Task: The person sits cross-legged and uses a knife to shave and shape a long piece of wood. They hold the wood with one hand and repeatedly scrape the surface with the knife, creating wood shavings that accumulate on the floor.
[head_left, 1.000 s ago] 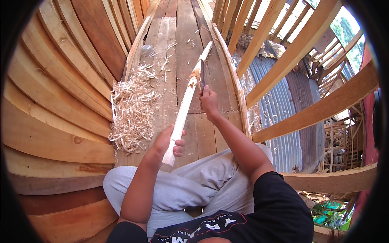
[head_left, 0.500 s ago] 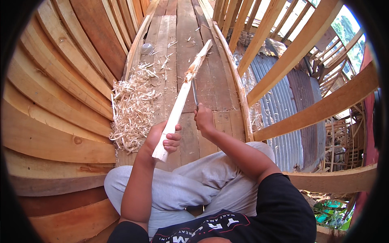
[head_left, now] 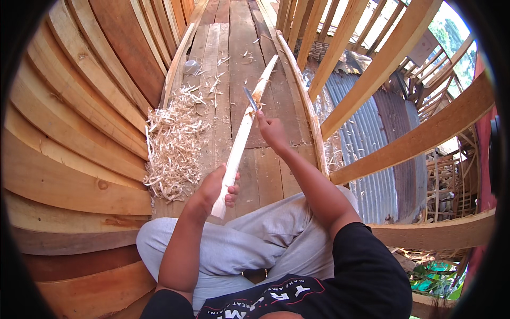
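Observation:
A long pale wooden stick (head_left: pixel 240 139) slants up and away from my lap, with a rough brown patch in its upper part and a tapered far end. Around its near part my left hand (head_left: pixel 217 186) is closed. My right hand (head_left: pixel 272 132) grips a knife (head_left: pixel 250 99); the handle is mostly hidden by the fingers. The blade lies across the stick just at the brown patch and points up to the left.
Curly wood shavings (head_left: pixel 175 141) are heaped on the plank floor (head_left: pixel 268 167) to my left. Beyond them sits a small clear container (head_left: pixel 191 67). Upright boards (head_left: pixel 79 127) wall the left side. Wooden slats (head_left: pixel 382 69) and corrugated metal sheets (head_left: pixel 361 143) are on the right.
My right hand has moved up and forward, bringing the knife blade from beside the stick to across it. The left hand and the stick have shifted slightly right.

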Action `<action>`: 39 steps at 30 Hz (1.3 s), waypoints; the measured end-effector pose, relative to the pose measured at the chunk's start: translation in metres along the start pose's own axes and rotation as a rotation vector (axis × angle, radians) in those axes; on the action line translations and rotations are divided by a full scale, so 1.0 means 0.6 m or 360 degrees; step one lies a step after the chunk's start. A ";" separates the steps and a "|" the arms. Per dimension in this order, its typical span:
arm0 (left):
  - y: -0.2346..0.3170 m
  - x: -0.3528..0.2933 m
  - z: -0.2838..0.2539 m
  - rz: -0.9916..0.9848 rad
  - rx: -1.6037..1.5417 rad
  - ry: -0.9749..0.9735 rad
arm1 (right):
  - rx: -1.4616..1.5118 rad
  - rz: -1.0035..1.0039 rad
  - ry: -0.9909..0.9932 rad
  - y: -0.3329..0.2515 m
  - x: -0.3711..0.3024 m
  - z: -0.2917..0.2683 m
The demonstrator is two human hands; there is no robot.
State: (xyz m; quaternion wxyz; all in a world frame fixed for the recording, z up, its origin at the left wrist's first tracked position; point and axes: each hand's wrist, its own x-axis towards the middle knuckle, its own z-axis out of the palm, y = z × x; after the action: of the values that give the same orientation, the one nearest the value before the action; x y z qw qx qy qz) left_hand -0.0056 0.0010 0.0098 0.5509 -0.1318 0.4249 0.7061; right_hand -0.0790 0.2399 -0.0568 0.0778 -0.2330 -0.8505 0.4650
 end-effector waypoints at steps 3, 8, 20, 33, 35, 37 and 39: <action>-0.001 -0.006 0.010 0.0004 0.0022 0.0037 | 0.0045 0.0026 -0.0089 -0.004 0.005 -0.009; -0.002 -0.004 0.006 0.0016 0.0076 0.0039 | 0.0027 0.0010 -0.0236 0.006 0.020 -0.013; 0.001 0.000 0.001 -0.0015 0.0029 0.0044 | 0.1173 0.0898 -0.1281 -0.010 0.028 -0.051; 0.009 0.005 -0.027 -0.0086 -0.0253 -0.0314 | 0.1171 0.0622 -0.1033 0.013 0.032 -0.057; 0.009 0.004 -0.026 -0.0085 -0.0191 -0.0271 | 0.0975 0.0511 -0.0549 0.012 0.030 -0.048; 0.008 0.006 -0.022 -0.0087 -0.0160 -0.0252 | 0.0521 0.0141 -0.0281 0.018 0.030 -0.034; 0.005 0.008 -0.019 -0.0092 -0.0158 -0.0245 | 0.0255 -0.0059 -0.0109 0.029 0.035 -0.029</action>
State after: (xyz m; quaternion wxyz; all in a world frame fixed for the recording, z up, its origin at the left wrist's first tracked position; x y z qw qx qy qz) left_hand -0.0132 -0.0045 0.0012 0.5948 -0.1164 0.3419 0.7182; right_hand -0.0856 0.2707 -0.0634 0.0756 -0.1944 -0.8170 0.5377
